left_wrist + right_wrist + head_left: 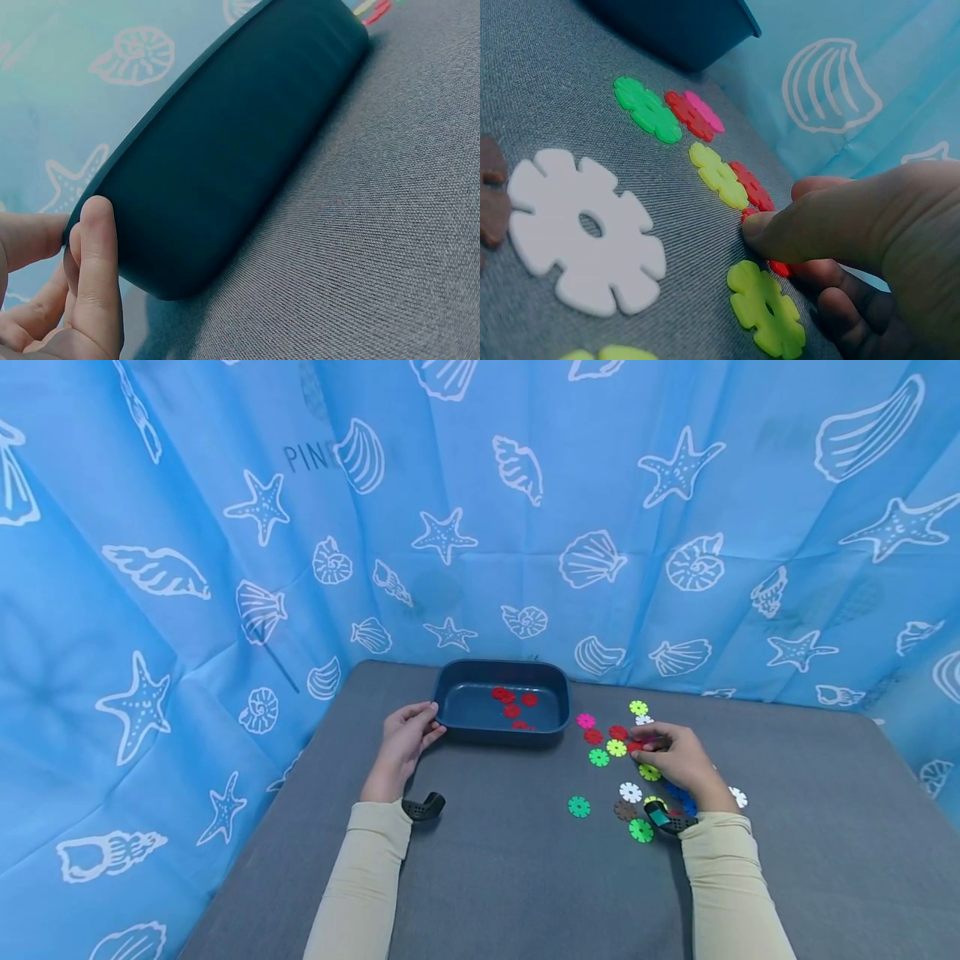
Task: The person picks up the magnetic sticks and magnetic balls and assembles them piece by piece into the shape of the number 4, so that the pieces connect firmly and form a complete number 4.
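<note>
Pinching a red notched disc between thumb and forefinger, the right hand is right of centre in the head view, among the scattered discs. Its thumb and forefinger are close together with only the disc between them; in the right wrist view the thumb covers much of it, so I cannot tell its tilt or whether it is clear of the grey cloth.

What matters most is how the dark blue tray lies from those fingertips: to the left and a little higher in the head view, with its long axis running left to right, almost level across the frame. Its right end therefore faces the right hand, which is the nearer hand to the held disc. The left hand is at the opposite, left end, its thumb at the rim and its forefinger against the outer wall, pinching that edge.

Between the fingertips and the tray's right end lie a yellow disc, just left of the fingers, then a green disc, a second red disc and a pink disc, nearest the tray. Several loose red pieces lie inside the tray, mostly right of its middle.
</note>
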